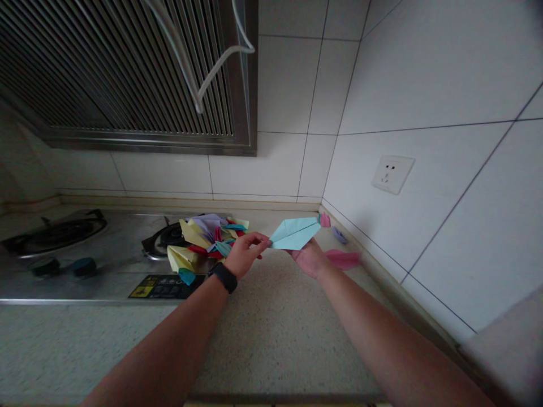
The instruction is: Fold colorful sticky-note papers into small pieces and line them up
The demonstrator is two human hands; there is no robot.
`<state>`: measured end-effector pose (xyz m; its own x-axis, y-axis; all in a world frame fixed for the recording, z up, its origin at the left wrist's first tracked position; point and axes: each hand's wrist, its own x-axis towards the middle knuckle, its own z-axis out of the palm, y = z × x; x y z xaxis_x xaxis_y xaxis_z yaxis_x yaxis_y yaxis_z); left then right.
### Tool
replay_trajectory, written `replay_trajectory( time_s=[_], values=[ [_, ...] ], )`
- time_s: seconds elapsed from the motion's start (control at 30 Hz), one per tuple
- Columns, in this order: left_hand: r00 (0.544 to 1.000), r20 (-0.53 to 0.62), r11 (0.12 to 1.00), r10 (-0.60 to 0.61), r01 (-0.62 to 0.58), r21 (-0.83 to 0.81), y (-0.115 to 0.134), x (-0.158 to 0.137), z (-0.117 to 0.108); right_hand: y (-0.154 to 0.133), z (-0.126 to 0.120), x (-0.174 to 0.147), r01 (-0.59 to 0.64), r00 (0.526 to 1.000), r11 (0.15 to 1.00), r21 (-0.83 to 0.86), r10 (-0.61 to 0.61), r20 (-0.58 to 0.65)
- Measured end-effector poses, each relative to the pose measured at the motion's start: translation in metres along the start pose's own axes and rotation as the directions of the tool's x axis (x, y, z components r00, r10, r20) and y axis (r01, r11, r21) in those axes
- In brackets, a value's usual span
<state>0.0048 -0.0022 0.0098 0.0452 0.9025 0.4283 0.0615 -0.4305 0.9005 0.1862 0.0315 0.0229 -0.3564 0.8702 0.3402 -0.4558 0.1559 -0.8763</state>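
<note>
A light blue sheet of paper [294, 233], folded to a long pointed shape with a crease along its middle, is held above the counter between both hands. My left hand [246, 252], with a dark watch on its wrist, pinches the paper's left tip. Under the right part of the paper lies my right hand [309, 260], its fingers mostly hidden beneath the sheet. Left of my left hand is a heap of folded paper pieces [207, 232] in yellow, purple, red and blue. A pink folded paper [343, 259] rests on the counter behind my right hand.
The heap partly covers the right burner of a gas stove [127, 271]. A range hood [139, 73] with a hanging white cable [224, 56] is overhead. A small purple object [339, 235] lies by the right wall, below a socket [393, 174]. Speckled counter [271, 345] runs along the front.
</note>
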Motion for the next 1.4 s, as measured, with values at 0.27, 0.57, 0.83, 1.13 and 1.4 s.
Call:
replay_trajectory(
  time_s=[0.27, 0.57, 0.83, 1.13, 1.4],
  values=[
    [0.994, -0.102, 0.999, -0.046, 0.046, -0.002, -0.008, 0.005, -0.003, 0.010, -0.007, -0.002, -0.079, 0.996, 0.973, -0.217, 0.066, -0.065],
    [0.996, -0.065, 0.997, -0.067, 0.064, -0.045, -0.006, 0.003, -0.001, 0.013, -0.002, -0.003, -0.060, 0.998, 0.916, -0.397, 0.050, -0.036],
    [0.985, -0.068, 0.977, -0.160, 0.148, -0.152, -0.002, 0.002, -0.001, 0.013, -0.006, -0.001, -0.034, 0.998, 0.912, -0.409, 0.007, -0.067],
    [0.985, -0.041, 0.968, -0.166, 0.155, -0.195, 0.001, 0.000, -0.002, 0.009, -0.007, 0.001, -0.021, 0.996, 0.888, -0.460, -0.024, -0.090],
    [0.984, 0.025, 0.963, -0.175, 0.176, -0.203, 0.001, -0.001, 0.001, 0.009, -0.005, -0.001, -0.032, 0.997, 0.918, -0.394, 0.000, -0.081]
  ],
)
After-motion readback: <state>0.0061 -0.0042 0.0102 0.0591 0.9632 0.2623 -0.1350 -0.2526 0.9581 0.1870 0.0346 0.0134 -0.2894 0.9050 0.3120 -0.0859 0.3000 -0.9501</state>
